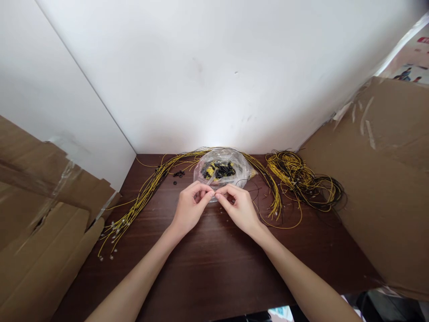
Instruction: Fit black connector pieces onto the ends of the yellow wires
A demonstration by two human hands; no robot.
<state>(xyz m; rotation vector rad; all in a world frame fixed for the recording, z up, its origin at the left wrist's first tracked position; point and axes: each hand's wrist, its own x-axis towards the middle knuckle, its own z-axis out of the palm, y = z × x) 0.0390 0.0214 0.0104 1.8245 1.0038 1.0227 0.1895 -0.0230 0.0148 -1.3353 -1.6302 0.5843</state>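
Fingers (205, 193) of both hands pinched together tip to tip, meeting dead center over the desk (214, 268). Something tiny between them, too small to make out tbh. Left hand (190, 209) curled in w/ thumb and index pressed shut, right hand (238, 206) mirroring it, same pinch. Both hovering just above the wood, forearms coming in from the bottom corners.

Right behind the fingertips, basically touching: clear plastic bag (224, 171), crumpled, open-ish, packed w/ small black and yellow parts. Just left of the bag, a few loose black bits (178, 174) sitting on the bare wood.

Long bundle of yellow wires (140, 201) running diagonal from behind the bag down toward the front left corner, little pale ends fanned out at the bottom. More yellow strands looping around the back of the bag and dropping down on the right side, near the right wrist.

Further right, well apart from the hands: tangled coil of yellow and black wires (304, 181), messy pile.

Cardboard (385, 179) leaning up on the right, more cardboard sheets stacked on the left. White wall (214, 76) behind everything.
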